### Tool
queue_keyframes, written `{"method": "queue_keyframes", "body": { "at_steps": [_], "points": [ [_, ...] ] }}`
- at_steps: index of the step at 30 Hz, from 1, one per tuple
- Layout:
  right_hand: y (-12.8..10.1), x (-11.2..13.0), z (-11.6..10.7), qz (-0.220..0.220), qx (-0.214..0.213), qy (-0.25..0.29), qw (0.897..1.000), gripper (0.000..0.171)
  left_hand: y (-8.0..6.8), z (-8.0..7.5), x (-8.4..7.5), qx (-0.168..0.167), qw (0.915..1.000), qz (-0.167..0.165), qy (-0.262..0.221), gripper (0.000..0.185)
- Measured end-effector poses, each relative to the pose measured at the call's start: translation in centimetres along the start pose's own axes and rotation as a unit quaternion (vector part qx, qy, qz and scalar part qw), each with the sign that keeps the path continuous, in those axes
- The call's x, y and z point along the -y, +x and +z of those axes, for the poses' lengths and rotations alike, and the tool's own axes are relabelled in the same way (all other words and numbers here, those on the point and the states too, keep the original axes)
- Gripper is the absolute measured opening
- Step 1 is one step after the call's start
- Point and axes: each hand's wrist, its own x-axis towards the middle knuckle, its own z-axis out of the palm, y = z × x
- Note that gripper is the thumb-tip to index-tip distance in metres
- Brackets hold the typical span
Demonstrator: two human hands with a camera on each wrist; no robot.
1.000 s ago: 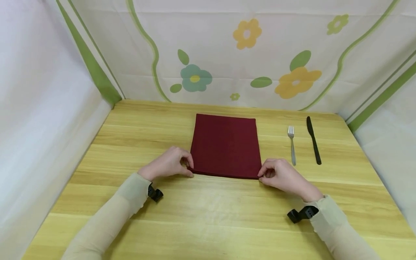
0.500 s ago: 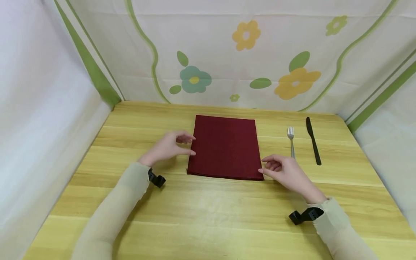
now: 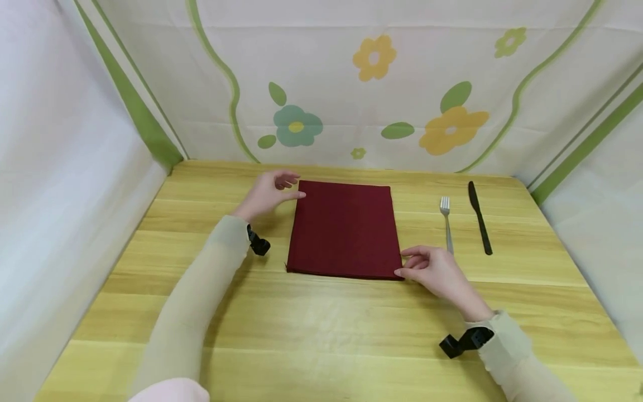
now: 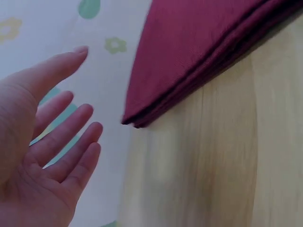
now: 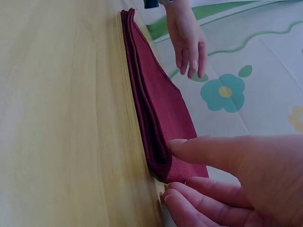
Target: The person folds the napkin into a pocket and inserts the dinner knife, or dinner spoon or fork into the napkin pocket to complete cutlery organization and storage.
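Observation:
A dark red folded napkin (image 3: 344, 229) lies flat in the middle of the wooden table (image 3: 321, 335). My left hand (image 3: 287, 187) hovers just off the napkin's far left corner, with its fingers straight and spread and nothing in it; in the left wrist view the left hand (image 4: 61, 127) stands beside the layered corner of the napkin (image 4: 199, 52) without touching it. My right hand (image 3: 409, 267) is at the near right corner. In the right wrist view its thumb (image 5: 208, 151) rests on top of the corner of the napkin (image 5: 161, 109), with the other fingers loosely curled beside the edge.
A silver fork (image 3: 446, 223) and a black knife (image 3: 479, 218) lie side by side to the right of the napkin. Flower-printed cloth walls (image 3: 351, 84) enclose the table at the back and on both sides. Black wrist camera mounts sit on both sleeves.
Both hands let go of the napkin's near corners. The left hand moved away along the left edge to the far left corner. The right hand returned to the near right corner.

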Motion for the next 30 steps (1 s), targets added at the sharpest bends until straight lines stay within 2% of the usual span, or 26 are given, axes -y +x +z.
{"method": "queue_keyframes", "body": {
  "at_steps": [8,16,20,25,30],
  "points": [
    [0.0,0.0,0.4,0.018,0.003,0.012,1.0,0.048,2.8,1.1,1.5,-0.007,0.9993,-0.036,0.006,0.051],
    [-0.2,0.3,0.3,0.025,0.002,-0.006,1.0,0.042,4.4,1.6,2.7,0.008,0.9973,-0.067,0.029,0.048],
    [-0.2,0.2,0.2,0.033,0.002,-0.011,0.999,0.039,5.0,1.8,2.5,0.024,0.9957,-0.071,0.055,0.045],
    [-0.3,0.1,0.2,0.04,0.007,-0.009,0.999,0.037,5.1,1.9,1.6,0.047,0.9923,-0.059,0.098,0.037],
    [-0.4,0.1,0.3,0.06,0.022,0.008,0.998,0.026,5.1,2.1,1.1,0.05,0.9897,-0.058,0.121,0.03]
  ]
}}
